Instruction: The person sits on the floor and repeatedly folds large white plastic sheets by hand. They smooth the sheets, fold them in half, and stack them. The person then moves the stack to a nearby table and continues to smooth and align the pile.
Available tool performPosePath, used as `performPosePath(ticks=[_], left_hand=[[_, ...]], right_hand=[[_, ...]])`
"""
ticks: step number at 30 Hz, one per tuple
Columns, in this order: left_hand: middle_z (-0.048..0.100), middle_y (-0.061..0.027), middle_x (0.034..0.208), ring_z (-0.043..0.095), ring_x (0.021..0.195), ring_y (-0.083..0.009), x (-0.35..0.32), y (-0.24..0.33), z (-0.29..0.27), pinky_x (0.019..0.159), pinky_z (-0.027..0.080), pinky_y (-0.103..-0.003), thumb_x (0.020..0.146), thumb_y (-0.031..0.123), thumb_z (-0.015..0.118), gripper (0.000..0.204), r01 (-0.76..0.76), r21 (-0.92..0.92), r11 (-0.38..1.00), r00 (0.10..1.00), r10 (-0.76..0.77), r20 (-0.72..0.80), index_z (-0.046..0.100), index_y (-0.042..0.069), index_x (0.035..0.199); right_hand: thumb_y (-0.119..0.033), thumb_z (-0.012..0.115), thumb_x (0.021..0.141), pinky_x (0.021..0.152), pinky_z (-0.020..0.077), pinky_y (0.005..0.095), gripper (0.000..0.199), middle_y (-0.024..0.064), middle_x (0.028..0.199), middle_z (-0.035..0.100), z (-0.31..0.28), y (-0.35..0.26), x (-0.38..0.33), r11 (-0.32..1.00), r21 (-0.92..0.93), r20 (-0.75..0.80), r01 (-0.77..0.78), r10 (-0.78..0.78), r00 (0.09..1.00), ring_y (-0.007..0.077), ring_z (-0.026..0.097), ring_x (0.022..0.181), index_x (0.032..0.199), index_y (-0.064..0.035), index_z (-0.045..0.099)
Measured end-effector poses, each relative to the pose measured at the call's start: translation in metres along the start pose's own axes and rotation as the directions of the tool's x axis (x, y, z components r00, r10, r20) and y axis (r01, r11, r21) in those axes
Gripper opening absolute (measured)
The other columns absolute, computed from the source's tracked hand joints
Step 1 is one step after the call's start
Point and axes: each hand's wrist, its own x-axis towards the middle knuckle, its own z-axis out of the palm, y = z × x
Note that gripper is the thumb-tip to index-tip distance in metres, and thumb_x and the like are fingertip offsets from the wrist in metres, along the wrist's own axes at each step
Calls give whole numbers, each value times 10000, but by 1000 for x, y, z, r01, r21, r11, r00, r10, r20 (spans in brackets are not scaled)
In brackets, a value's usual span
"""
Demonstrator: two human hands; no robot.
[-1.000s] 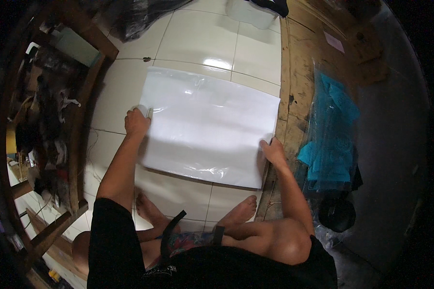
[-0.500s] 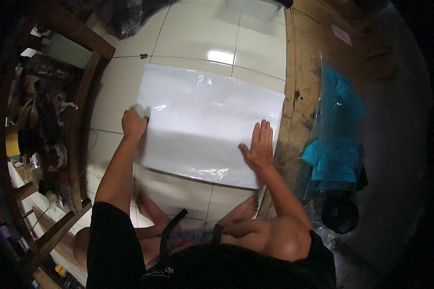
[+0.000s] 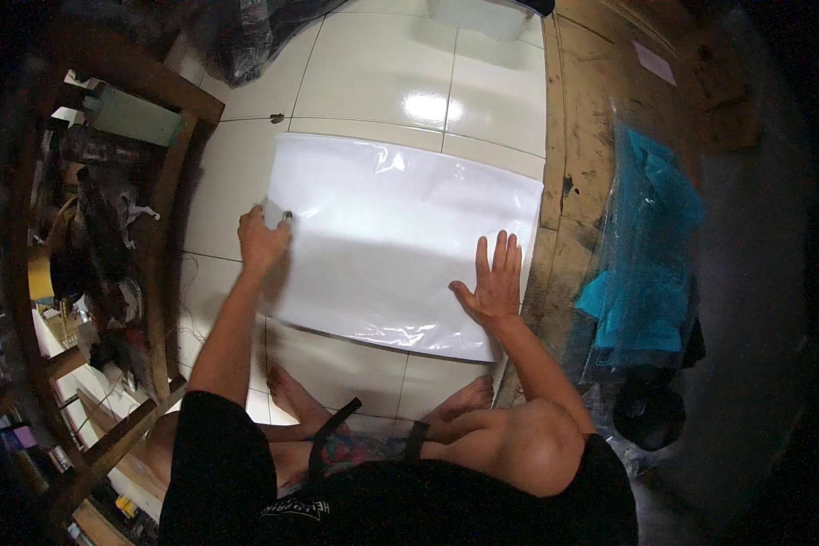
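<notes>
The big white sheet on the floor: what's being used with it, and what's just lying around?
In use:
large, glossy white rectangular sheet, with the right hand spread flat on it
small dark object at the left hand, too small to name

Probably just lying about:
plastic-covered bright blue material
round black object
flat pink rectangle

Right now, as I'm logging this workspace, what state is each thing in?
Glossy white sheet: spread out, lightly wrinkled.
Left hand: at the sheet's left edge, grip unclear.
Small item by left thumb: too small to tell.
Right hand: open, palm down on the sheet.
Turquoise material: rumpled, under clear plastic.
Dark plastic sheeting: crumpled.
Tiled floor: glossy, reflecting light.
</notes>
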Motion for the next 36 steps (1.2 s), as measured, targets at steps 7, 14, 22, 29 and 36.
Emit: performPosePath(ticks=[7,14,22,29,36], left_hand=[[569,-175,1084,512,1059,-334,-135,192,93,930,393,-447,777,191,639,337,-446,-306,841,719,540,437,591,16,1062],[439,-169,1247,408,1167,-339,-160,186,93,920,384,-508,795,227,631,440,-304,-53,951,882,302,362,555,118,1214],[416,-169,1212,404,1163,-338,-89,121,42,930,412,-499,779,206,690,491,-81,24,996,946,69,315,530,127,1237],[354,-209,1319,369,1218,-369,-65,92,9,961,417,-509,711,262,752,716,-64,139,988,934,10,357,430,146,1339],[293,-224,1388,319,1268,-396,-64,85,17,956,413,-539,701,290,775,802,-87,163,983,927,20,375,383,152,1388]], right_hand=[[-507,598,826,1111,84,604,852,342,1489,111,-2,-6,4,999,5,-40,52,-52,998,515,88,1383,1453,-50,248],[-515,604,822,1109,94,608,865,341,1489,109,2,-1,1,999,-45,-39,13,-15,999,516,88,1382,1450,-40,247],[-601,609,792,1104,103,609,937,351,1483,115,0,-3,-1,999,-9,-36,33,-33,999,528,113,1372,1446,-29,257],[-577,607,803,1108,107,600,915,366,1470,148,-8,-6,1,1000,0,15,-7,7,1000,524,131,1373,1434,-2,278],[-511,578,849,1122,98,576,849,352,1482,135,-6,-28,-18,995,-64,57,-77,81,995,500,112,1386,1423,43,287]])
